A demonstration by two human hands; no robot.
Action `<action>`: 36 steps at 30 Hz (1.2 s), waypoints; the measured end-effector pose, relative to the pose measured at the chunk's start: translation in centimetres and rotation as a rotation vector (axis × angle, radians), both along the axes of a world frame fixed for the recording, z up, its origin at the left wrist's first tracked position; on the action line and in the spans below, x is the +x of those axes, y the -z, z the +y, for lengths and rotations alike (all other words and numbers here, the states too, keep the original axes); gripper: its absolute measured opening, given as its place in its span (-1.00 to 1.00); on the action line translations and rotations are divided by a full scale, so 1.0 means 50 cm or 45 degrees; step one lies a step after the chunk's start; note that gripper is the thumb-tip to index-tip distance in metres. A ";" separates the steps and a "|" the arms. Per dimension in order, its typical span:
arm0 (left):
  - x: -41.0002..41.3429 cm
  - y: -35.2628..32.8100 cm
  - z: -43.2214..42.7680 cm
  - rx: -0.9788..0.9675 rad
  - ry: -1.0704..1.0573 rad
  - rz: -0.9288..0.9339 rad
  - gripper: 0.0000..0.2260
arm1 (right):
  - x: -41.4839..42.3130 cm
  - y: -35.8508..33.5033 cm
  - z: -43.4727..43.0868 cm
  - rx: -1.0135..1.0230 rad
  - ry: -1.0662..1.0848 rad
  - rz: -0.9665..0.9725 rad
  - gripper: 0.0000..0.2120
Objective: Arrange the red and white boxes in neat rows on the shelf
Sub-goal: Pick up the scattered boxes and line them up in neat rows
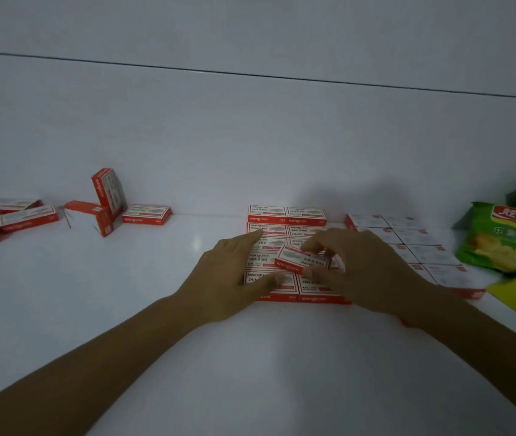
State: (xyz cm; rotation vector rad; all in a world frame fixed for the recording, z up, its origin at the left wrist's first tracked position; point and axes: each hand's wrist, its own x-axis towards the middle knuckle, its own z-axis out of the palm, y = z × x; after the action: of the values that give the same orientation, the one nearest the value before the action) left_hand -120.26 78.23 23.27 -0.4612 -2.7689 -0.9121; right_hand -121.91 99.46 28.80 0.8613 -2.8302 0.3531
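Note:
Small red and white boxes lie in two neat columns (286,215) at the middle of the white shelf (124,294). My right hand (363,269) pinches one box (300,259) between thumb and fingers, holding it tilted just above the right column. My left hand (234,275) rests flat on the left column, its fingers straight and touching the box tops. A second block of boxes (407,243) lies in rows to the right, partly hidden by my right hand.
Several loose boxes (14,215) lie scattered at the far left; one box (109,190) stands on end and another (146,214) lies flat near it. Green and yellow snack bags (502,237) crowd the right edge. The white back wall stands close behind.

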 end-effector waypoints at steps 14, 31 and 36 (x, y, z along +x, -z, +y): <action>0.018 -0.015 0.005 -0.162 -0.047 -0.090 -0.21 | -0.034 -0.059 -0.022 0.209 -0.275 -0.367 -0.51; 0.020 -0.010 0.006 -0.056 -0.027 -0.057 -0.11 | -0.126 -0.018 -0.079 0.274 -0.019 -0.015 -0.54; 0.011 0.001 0.001 -0.056 0.036 -0.052 -0.25 | -0.150 0.011 -0.098 0.141 0.069 0.073 -0.55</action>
State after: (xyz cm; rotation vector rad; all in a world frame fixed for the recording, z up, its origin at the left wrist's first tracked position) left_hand -119.70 78.30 23.22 -0.4953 -2.8315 -0.8774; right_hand -129.41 94.58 28.24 0.7999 -2.8357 0.1635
